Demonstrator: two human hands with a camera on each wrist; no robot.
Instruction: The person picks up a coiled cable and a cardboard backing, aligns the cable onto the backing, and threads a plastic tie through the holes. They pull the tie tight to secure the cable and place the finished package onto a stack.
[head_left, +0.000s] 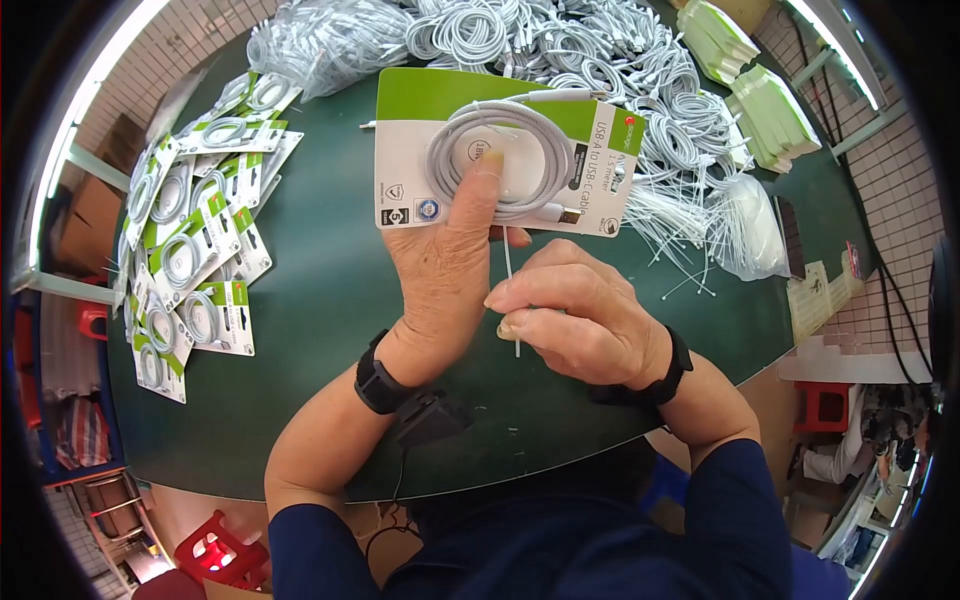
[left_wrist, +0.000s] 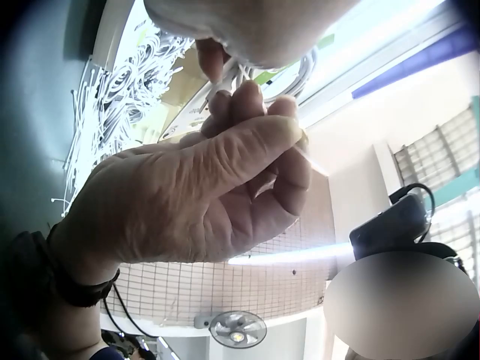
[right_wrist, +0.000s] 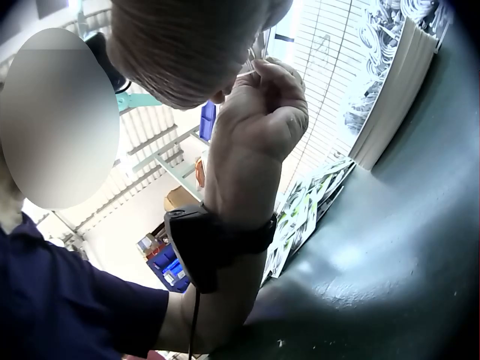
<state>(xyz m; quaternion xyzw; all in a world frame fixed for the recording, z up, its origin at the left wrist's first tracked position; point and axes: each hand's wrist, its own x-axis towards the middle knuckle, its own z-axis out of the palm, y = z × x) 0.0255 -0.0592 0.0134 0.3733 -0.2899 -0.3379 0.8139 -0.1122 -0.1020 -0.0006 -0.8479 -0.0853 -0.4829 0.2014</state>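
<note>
In the head view a green and white card (head_left: 400, 160) with a coiled grey cable (head_left: 558, 165) on its front is held up near the table's middle. The left hand (head_left: 440, 270) grips its lower edge, thumb lying over the front inside the coil, other fingers mostly hidden behind. Just below the card, the right hand (head_left: 590, 315) pinches a thin white tie (head_left: 508, 250) between thumb and index finger; the tie runs up to the card's lower edge. In the left wrist view the right hand (left_wrist: 172, 195) shows curled fingers; in the right wrist view the left hand (right_wrist: 255, 135) is partly covered.
Carded cables (head_left: 180, 260) lie piled on the table's left side. Loose cable coils (head_left: 590, 50) and a plastic bag (head_left: 330, 45) fill the back. White ties (head_left: 670, 225), green card stacks (head_left: 770, 115) and a phone (head_left: 789, 235) are at the right.
</note>
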